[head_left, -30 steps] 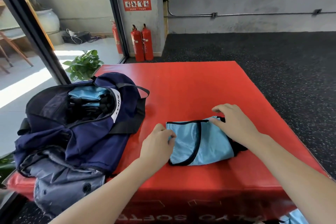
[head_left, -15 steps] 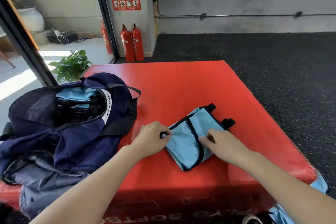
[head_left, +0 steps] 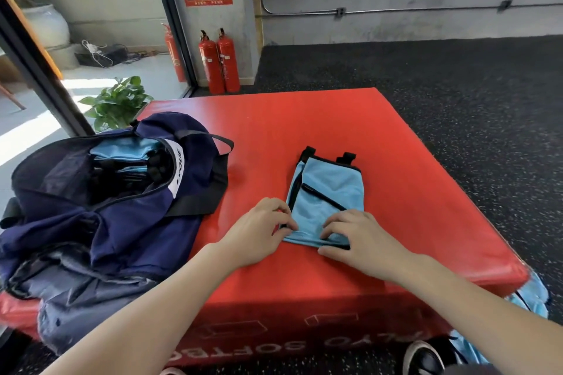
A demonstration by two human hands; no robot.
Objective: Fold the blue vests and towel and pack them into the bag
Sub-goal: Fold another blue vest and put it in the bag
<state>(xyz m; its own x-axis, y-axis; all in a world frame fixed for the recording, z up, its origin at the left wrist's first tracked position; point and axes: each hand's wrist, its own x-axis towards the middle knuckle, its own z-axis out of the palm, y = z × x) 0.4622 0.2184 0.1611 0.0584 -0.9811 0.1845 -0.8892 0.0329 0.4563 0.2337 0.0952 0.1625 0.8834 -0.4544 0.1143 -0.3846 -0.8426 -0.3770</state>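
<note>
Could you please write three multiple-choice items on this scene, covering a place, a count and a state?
1. Where does the vest lie?
A. on the red mat
B. in the bag
C. on the floor

2. How many extinguishers stand by the pillar?
A. one
B. three
C. five

3. How is the bag?
A. zipped shut
B. open, with blue cloth inside
C. upside down

Key: 1 A, the vest lies folded on the mat under the left hand and right hand; 2 B, three red cylinders show; 3 B, its mouth gapes and shows blue fabric.
</note>
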